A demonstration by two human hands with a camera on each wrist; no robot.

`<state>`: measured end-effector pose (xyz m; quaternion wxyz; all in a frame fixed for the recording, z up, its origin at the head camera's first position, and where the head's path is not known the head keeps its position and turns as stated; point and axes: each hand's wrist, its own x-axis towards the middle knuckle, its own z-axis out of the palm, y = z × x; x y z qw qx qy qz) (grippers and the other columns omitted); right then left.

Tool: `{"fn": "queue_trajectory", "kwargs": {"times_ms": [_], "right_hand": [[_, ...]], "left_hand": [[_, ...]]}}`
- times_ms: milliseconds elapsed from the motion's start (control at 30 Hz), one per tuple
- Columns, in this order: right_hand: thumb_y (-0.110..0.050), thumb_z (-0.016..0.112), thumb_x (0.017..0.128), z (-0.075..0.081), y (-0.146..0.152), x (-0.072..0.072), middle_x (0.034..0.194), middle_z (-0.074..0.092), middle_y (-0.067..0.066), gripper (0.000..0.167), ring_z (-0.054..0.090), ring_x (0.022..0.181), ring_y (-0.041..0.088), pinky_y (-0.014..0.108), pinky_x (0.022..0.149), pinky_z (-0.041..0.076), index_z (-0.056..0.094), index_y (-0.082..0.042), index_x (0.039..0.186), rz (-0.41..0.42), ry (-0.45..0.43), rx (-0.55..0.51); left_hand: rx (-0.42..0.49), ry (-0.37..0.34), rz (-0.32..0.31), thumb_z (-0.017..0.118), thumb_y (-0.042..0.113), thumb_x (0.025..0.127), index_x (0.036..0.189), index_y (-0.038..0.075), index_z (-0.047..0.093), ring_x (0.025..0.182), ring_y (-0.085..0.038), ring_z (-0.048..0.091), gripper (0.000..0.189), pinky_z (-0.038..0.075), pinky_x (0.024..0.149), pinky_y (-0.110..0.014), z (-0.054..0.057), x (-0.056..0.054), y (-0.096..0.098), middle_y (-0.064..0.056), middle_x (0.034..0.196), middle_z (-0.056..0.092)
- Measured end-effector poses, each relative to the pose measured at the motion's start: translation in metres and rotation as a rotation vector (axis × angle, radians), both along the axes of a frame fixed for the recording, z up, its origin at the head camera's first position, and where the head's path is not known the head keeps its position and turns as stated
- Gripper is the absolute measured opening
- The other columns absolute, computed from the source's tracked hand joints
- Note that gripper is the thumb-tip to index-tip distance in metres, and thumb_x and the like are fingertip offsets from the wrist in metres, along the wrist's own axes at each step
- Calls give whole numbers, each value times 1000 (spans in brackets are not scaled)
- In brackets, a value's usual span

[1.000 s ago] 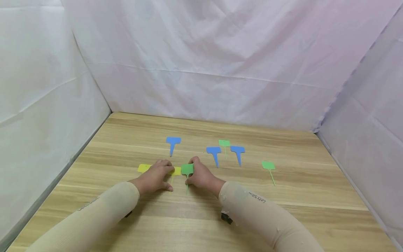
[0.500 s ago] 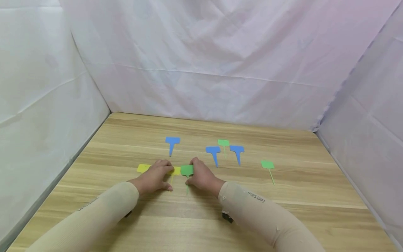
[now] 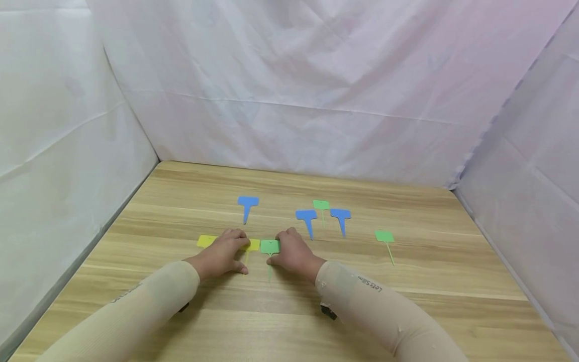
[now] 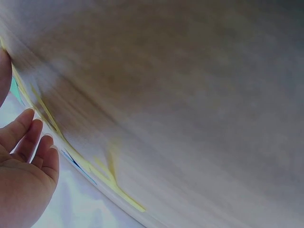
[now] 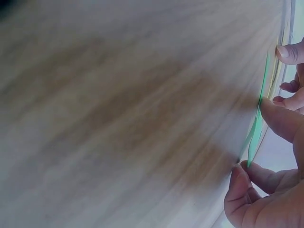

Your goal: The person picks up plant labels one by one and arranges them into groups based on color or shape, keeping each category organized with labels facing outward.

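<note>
Two yellow T-shaped plant labels lie side by side, the left one [image 3: 206,241] and the right one [image 3: 255,245]. My left hand [image 3: 220,254] rests over them, fingers on the right label's head and thumb beside its stem; the palm hides parts of both. At the right yellow label's edge is a green plant label [image 3: 270,246], its head level with the yellow row. My right hand [image 3: 295,253] holds it from the right, fingertips at the head and thumb by the stem. The right wrist view shows this green label [image 5: 256,133] edge-on, between thumb and fingers.
Farther back on the wooden table [image 3: 289,322] lie blue T-shaped labels: one at left [image 3: 248,202], one in the middle [image 3: 306,215] and one beside it [image 3: 341,214]. One green label [image 3: 321,204] lies behind them, another [image 3: 384,236] to the right. White cloth [image 3: 289,100] encloses the table.
The green label in my right hand has tipped down flatter, its head now paler with the hole showing. My right fingers shift slightly with it; my left hand stays in place.
</note>
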<state>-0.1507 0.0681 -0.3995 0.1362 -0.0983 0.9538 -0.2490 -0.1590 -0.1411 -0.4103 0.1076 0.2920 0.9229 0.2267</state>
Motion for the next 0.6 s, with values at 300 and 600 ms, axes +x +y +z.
{"fn": "queue_trajectory", "kwargs": {"times_ms": [300, 600], "right_hand": [[-27, 79, 81, -1, 0, 1, 102, 49, 9, 58, 46, 87, 19, 31, 79, 45, 56, 6, 124, 13, 23, 15], [-30, 76, 84, -5, 1, 2, 101, 49, 9, 57, 46, 85, 18, 31, 76, 45, 56, 5, 124, 10, 57, 24]], "left_hand": [[5, 0, -3, 83, 26, 74, 122, -5, 60, 117, -31, 44, 61, 38, 102, -48, 2, 1, 0, -11, 124, 53], [1, 1, -3, 83, 25, 74, 122, -5, 60, 117, -31, 44, 61, 38, 102, -48, 3, 2, 0, -11, 123, 53]]}}
